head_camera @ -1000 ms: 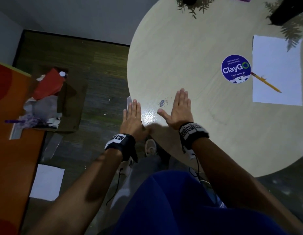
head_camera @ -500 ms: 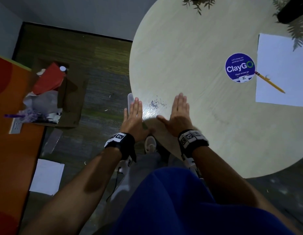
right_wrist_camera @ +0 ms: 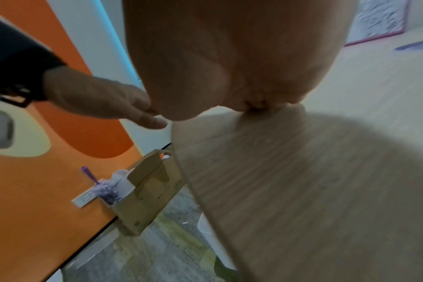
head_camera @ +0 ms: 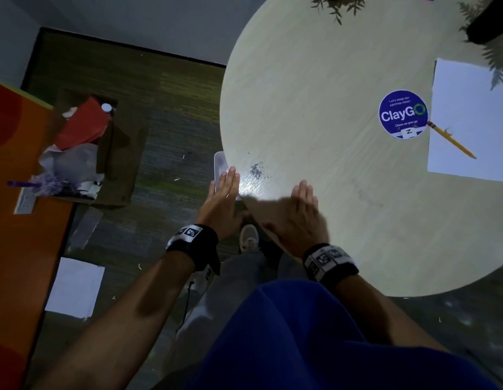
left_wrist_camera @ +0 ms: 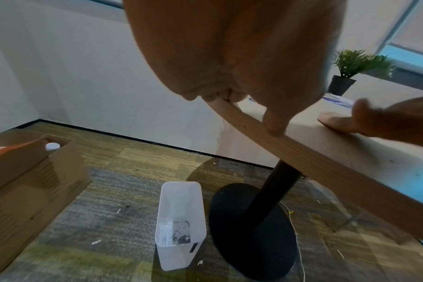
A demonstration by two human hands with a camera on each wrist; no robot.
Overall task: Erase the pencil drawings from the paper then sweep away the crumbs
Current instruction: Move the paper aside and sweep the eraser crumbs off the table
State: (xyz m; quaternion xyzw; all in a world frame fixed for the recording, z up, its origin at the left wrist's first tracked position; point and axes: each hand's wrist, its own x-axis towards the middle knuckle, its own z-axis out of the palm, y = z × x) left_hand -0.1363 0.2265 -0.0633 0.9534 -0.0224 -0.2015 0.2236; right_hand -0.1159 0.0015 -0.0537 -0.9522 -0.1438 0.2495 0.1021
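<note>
Head cam: I'm laying my left hand (head_camera: 223, 199) and right hand (head_camera: 296, 218) flat, fingers straight, at desk (head_camera: 315, 80) edge; crumbs (head_camera: 257, 171) lying between, paper (head_camera: 472, 119) far right. L wrist cam: white bin (left_wrist_camera: 179, 223) sitting below on floor. R wrist cam: blurry.

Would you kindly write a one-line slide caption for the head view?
Flat right hand rests on the round table near eraser crumbs; left hand waits at its edge.
</note>
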